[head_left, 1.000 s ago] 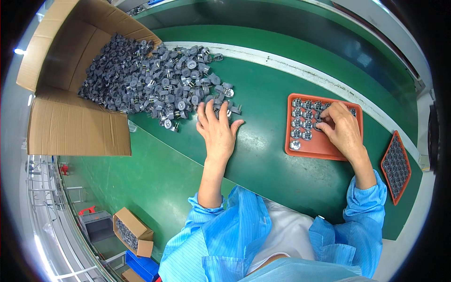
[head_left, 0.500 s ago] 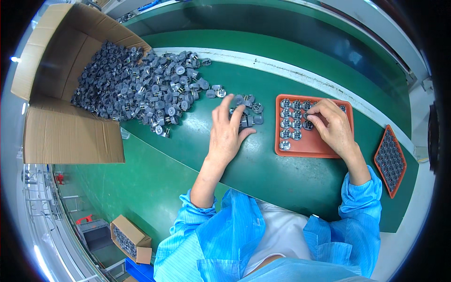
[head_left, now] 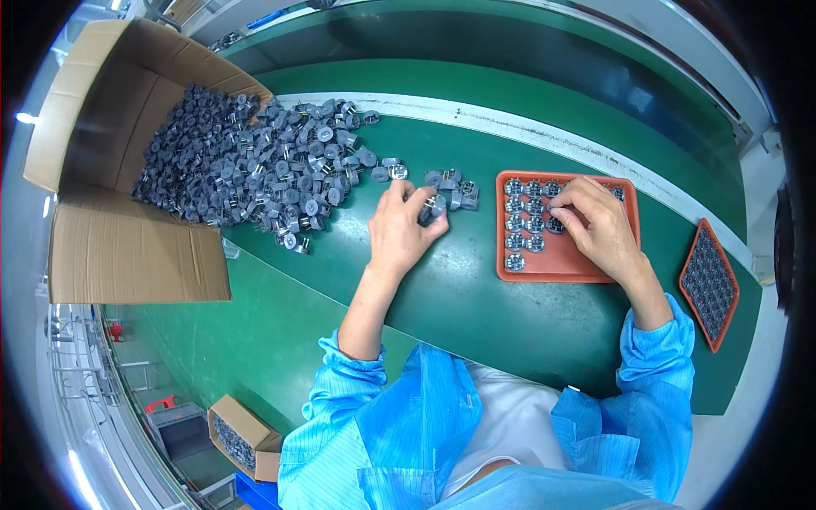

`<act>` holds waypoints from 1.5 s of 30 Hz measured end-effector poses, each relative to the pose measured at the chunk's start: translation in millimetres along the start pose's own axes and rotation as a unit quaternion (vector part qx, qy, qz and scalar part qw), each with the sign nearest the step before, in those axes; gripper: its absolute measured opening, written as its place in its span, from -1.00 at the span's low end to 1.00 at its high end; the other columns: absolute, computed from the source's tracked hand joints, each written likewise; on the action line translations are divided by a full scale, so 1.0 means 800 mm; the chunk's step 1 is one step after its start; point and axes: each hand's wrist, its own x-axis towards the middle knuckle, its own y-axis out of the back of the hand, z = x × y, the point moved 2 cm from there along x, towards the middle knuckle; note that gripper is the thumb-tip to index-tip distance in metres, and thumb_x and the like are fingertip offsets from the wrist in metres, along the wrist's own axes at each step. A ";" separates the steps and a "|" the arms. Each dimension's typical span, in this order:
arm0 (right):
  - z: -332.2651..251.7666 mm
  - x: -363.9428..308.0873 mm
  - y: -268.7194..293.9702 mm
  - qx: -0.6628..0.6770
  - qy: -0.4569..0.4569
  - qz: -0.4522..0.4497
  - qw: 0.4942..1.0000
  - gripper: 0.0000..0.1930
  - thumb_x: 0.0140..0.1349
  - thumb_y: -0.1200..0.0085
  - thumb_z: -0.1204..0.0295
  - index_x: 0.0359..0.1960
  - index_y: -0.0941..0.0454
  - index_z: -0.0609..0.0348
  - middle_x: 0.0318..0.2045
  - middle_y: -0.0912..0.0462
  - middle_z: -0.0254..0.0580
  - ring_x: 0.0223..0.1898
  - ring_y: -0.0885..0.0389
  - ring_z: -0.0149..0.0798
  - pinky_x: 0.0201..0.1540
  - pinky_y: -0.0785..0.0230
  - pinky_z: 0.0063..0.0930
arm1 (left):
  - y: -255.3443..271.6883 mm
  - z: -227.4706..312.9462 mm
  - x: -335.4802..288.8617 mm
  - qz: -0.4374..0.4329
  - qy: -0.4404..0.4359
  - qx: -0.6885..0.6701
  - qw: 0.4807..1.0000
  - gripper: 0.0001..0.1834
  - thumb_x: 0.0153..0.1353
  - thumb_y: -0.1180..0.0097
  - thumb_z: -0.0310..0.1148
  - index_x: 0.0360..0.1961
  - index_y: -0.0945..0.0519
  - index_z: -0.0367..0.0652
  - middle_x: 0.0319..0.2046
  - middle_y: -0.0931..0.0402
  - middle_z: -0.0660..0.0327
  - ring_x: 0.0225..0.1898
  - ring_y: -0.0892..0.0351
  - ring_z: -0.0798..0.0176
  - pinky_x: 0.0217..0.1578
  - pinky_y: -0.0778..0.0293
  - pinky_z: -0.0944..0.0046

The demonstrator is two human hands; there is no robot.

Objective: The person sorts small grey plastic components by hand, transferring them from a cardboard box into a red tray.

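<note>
My left hand (head_left: 401, 228) is closed around a small grey round component with metal pins (head_left: 437, 206), between thumb and fingers just above the green table. Beside it lies a little cluster of the same grey components (head_left: 463, 194). Over the orange-red tray (head_left: 586, 269), my right hand (head_left: 599, 223) pinches a component that its fingertips mostly hide. Several round components (head_left: 514, 223) sit in rows on the tray's left side, pins up. One more (head_left: 618, 194) shows at the tray's far right corner.
A large open cardboard box (head_left: 140, 255) lies on its side at left, a heap of grey components (head_left: 272, 161) spilling from it. Another filled tray (head_left: 710, 285) stands at the right. A white rail (head_left: 510, 123) runs behind. A smaller carton (head_left: 268, 463) is lower left.
My left hand has closed on a component from the cluster and drawn slightly back to the left. The right hand stays at nearly the same tray spot.
</note>
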 end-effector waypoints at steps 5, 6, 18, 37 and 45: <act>0.001 0.001 -0.001 0.002 0.012 -0.007 1.000 -0.90 0.21 -0.27 0.53 -0.29 -0.61 0.25 -0.33 -0.64 -0.11 -0.24 -0.66 -0.07 -0.09 -0.55 -0.18 | 0.000 -0.025 0.015 0.049 0.076 -0.141 0.986 -0.66 0.13 -0.46 -0.17 -0.11 -0.75 -0.06 -0.27 -0.56 0.22 -0.26 -0.63 0.21 -0.22 -0.57 0.20; -0.001 0.002 -0.001 0.001 0.020 -0.009 1.000 -0.90 0.21 -0.27 0.53 -0.29 -0.61 0.24 -0.34 -0.64 -0.11 -0.24 -0.66 -0.08 -0.08 -0.55 -0.17 | -0.009 -0.043 0.016 0.059 0.117 -0.250 0.959 -0.68 0.20 -0.42 -0.17 -0.10 -0.74 -0.11 -0.30 -0.55 0.27 -0.25 -0.62 0.28 -0.23 -0.55 0.23; -0.033 -0.007 -0.014 0.106 0.050 -0.001 0.993 -0.85 0.19 -0.33 0.59 -0.22 -0.64 0.29 -0.26 -0.66 -0.05 -0.24 -0.68 -0.09 -0.21 -0.55 -0.30 | 0.006 0.057 -0.029 -0.045 0.278 -0.939 0.195 -0.55 0.47 -0.04 0.06 0.15 -0.49 -0.03 0.02 -0.40 0.06 -0.16 -0.40 0.18 -0.48 -0.40 0.38; -0.054 -0.026 -0.041 0.157 0.123 -0.041 0.979 -0.76 0.15 -0.28 0.62 -0.15 -0.57 0.25 -0.12 -0.55 -0.09 -0.16 -0.66 -0.04 -0.18 -0.59 -0.22 | -0.021 0.119 -0.066 -0.116 0.200 -0.938 0.258 -0.66 0.37 -0.23 -0.07 -0.12 -0.54 -0.13 0.30 -0.32 0.06 0.24 -0.41 0.08 -0.07 -0.59 0.10; -0.071 -0.020 -0.024 -0.015 0.189 -0.048 0.981 -0.74 0.05 -0.22 0.58 -0.18 -0.58 0.27 -0.16 -0.55 -0.06 -0.15 -0.63 -0.04 -0.20 -0.56 -0.25 | -0.002 0.110 -0.061 -0.145 0.267 -0.819 0.487 -0.66 0.35 -0.27 -0.43 0.12 -0.54 -0.15 0.24 -0.42 0.09 0.15 -0.56 0.17 0.02 -0.70 0.08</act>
